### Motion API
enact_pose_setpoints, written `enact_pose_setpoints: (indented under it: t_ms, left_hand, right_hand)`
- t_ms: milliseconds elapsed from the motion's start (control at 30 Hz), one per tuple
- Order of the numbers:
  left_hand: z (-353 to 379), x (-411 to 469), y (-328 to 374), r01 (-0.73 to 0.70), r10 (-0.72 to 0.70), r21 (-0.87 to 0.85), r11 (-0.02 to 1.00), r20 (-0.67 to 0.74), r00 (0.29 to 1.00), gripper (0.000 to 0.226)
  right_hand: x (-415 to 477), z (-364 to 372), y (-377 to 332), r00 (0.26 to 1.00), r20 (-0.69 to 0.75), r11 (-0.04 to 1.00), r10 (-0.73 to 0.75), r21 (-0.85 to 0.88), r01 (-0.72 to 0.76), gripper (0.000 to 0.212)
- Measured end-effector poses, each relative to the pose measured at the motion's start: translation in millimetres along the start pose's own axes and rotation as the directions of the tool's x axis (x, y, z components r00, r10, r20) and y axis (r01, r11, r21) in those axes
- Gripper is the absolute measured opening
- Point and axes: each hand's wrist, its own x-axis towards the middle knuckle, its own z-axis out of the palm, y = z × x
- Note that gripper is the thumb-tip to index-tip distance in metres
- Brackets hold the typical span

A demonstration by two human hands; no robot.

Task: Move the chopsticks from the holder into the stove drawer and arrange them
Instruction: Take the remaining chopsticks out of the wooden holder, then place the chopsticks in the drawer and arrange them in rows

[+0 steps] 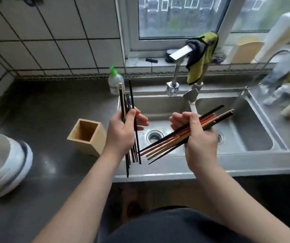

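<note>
Black, red and pale-wood sticks are split between two fists above the sink (pixel 175 106). The left hand (pixel 123 132) grips a mostly dark bundle (pixel 127 102) held nearly upright, and the right hand (pixel 198 137) is curled tight round a mixed bundle (pixel 209 118) slanting up to the right. The ends sit uneven in both — nothing is squared up yet. Just left of the sink, the wooden holder (pixel 95 142) stands on the grey counter (pixel 53 111) and looks empty, so the emptying seems done and the carry is the step in hand. No stove drawer is in view. The next move likely calls for joining the bundles — freeing a hand to open it.
</note>
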Motion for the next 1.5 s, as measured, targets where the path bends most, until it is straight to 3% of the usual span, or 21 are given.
enact_pose_setpoints:
  t_ms: [367,700,1067,1333,1500]
  left_hand:
    - [211,-130,0,0.007,0.008,-0.041,0.999,0.35,0.937,0.02]
    - [375,-261,6,-0.066,0.028,0.034,0.997,0.648,0.761,0.024]
    - [540,-376,18,-0.104,0.032,0.01,0.995,0.916,0.401,0.023]
    - [671,-461,15,-0.09,0.036,-0.023,0.996,0.989,0.142,0.027]
    - [743,-510,7,-0.085,-0.009,0.003,0.996,0.998,-0.065,0.026]
  right_hand:
    - [-51,-244,-66,0.921,-0.36,0.985,-0.149,0.03,0.171,0.026]
    - [-125,-446,-110,0.742,-0.631,0.971,-0.228,-0.091,0.222,0.028]
    - [-198,-609,-138,0.381,-0.883,0.95,-0.274,-0.188,0.248,0.028]
    - [-228,-730,-170,0.137,-0.966,0.956,-0.218,-0.184,0.227,0.027]
    - [-244,-787,-190,-0.029,-0.983,0.971,-0.181,-0.184,0.155,0.027]
